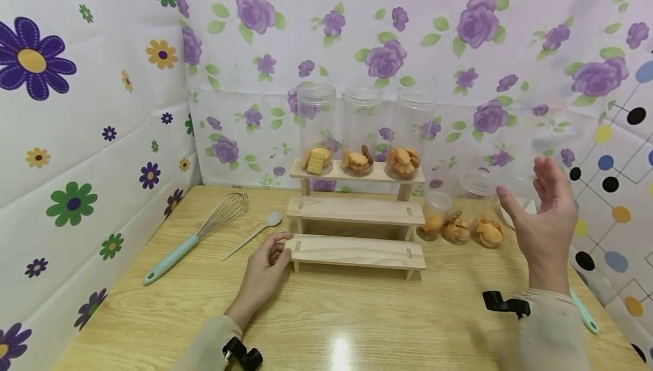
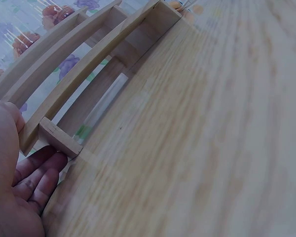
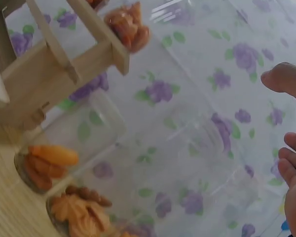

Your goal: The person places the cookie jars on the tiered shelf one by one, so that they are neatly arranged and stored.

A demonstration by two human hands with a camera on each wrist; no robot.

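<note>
In the head view, a three-tier wooden rack (image 1: 357, 251) stands on the table. My left hand (image 1: 265, 269) grips the left end of its lowest tier. The left wrist view shows that hand (image 2: 15, 182) at the rack (image 2: 64, 94), fingertips by a leg below the board. Three clear jars of biscuits stand on the top tier, the middle one (image 1: 361, 133) between the others. My right hand (image 1: 551, 224) is raised at the right, fingers spread from the thumb, holding nothing. Beside the rack are several clear jars with biscuits, the nearest (image 1: 436, 212) also in the right wrist view (image 3: 71, 143).
Left of the rack lie a whisk (image 1: 178, 255) with a light blue handle and a pale spoon (image 1: 257, 233). Part of a light green handle (image 1: 584, 314) shows beyond my right sleeve. Flowered cloth (image 1: 245, 105) hangs behind the table (image 1: 357, 314).
</note>
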